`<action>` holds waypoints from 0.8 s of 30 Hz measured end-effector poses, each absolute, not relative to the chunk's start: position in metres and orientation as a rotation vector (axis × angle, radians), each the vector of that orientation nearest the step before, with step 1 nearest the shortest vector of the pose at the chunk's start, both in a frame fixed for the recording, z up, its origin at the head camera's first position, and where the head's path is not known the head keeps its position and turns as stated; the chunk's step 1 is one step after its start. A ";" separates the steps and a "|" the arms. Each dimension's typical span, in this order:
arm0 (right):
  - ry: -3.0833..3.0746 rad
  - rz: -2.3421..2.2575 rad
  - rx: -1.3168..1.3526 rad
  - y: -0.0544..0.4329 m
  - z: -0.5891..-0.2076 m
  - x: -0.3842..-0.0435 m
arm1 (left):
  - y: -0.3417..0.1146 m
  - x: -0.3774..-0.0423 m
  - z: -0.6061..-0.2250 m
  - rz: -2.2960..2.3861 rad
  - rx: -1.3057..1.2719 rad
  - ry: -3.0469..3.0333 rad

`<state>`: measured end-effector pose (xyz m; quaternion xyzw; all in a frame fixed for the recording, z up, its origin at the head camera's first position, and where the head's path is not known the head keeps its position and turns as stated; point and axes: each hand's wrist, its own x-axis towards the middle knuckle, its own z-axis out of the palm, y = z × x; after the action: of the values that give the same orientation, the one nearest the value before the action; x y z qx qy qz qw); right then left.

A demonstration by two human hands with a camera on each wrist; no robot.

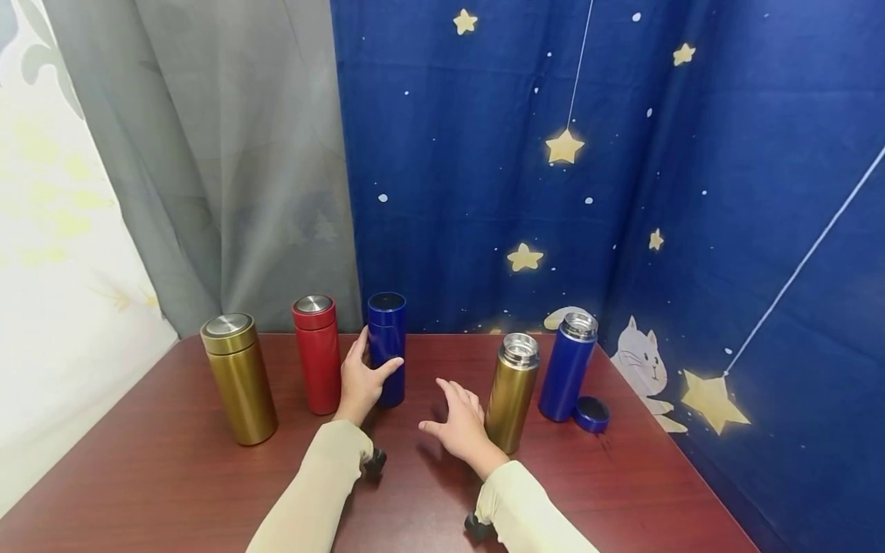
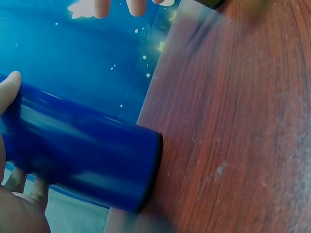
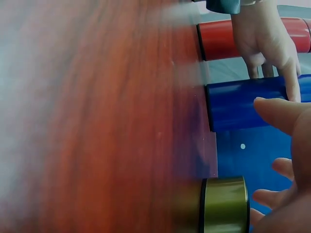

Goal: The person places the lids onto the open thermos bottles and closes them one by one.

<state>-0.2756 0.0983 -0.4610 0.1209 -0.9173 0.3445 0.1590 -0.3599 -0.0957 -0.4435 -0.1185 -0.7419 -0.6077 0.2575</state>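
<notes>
My left hand [image 1: 361,382] grips a capped blue thermos [image 1: 389,338] standing upright near the table's back edge. The left wrist view shows the thumb on one side of the blue body [image 2: 87,145] and fingers round the other. My right hand [image 1: 459,421] is held open between that bottle and an uncapped gold thermos [image 1: 510,403], fingers spread and holding nothing. A short gold cylinder [image 3: 224,206], like a lid, shows below the right fingers in the right wrist view. On the right stands an uncapped blue thermos [image 1: 565,376] with a blue lid [image 1: 591,415] beside it.
A capped red thermos [image 1: 318,361] stands just left of my left hand, and a capped gold thermos [image 1: 242,384] farther left. All rest on a reddish wooden table [image 1: 173,491]. Grey and star-patterned blue curtains [image 1: 477,177] hang behind it.
</notes>
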 end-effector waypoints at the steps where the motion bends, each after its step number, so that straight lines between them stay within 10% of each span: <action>1: -2.632 0.979 0.354 0.099 -0.461 -0.275 | -0.096 -0.360 -0.443 -1.646 -0.323 -2.015; 24: -2.872 0.689 0.757 0.118 -0.450 -0.260 | -0.106 -0.369 -0.449 -1.618 -0.322 -2.020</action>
<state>-0.2601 0.1178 -0.4503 0.2479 -0.9410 0.2257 0.0463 -0.3692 -0.1059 -0.4493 -0.1191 -0.7473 -0.5983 0.2636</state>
